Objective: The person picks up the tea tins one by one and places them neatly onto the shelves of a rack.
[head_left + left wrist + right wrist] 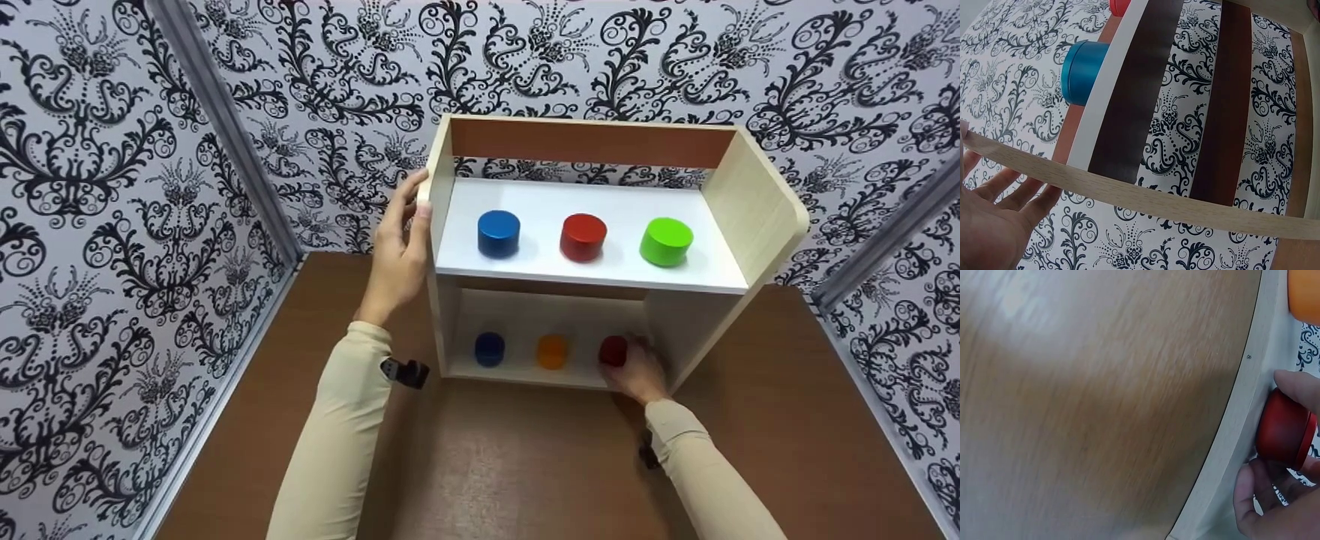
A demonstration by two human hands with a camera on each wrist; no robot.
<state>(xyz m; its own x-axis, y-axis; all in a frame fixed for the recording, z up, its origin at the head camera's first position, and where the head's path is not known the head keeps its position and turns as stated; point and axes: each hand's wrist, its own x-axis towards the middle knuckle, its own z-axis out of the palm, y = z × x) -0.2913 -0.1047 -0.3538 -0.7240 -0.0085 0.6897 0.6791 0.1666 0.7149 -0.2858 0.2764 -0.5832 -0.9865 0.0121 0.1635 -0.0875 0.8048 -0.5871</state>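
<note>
My left hand (397,259) holds the left side panel (1145,198) of a small wooden shelf unit, thumb on the front edge and fingers on the outer face. On the lower shelf (525,306), my right hand (640,373) grips a red lidded tin (1282,430) at the right end, thumb on one side and fingers on the other. An orange tin (552,352) stands left of it, then a dark blue tin (490,350). On the white upper shelf (540,195) stand a blue tin (498,234), a red tin (583,238) and a green tin (666,241).
The unit stands on a brown wooden table (487,457). Its right side panel (757,210) rises close beside my right hand. Patterned walls (337,67) enclose the table at the back and both sides, with grey strips at the corners.
</note>
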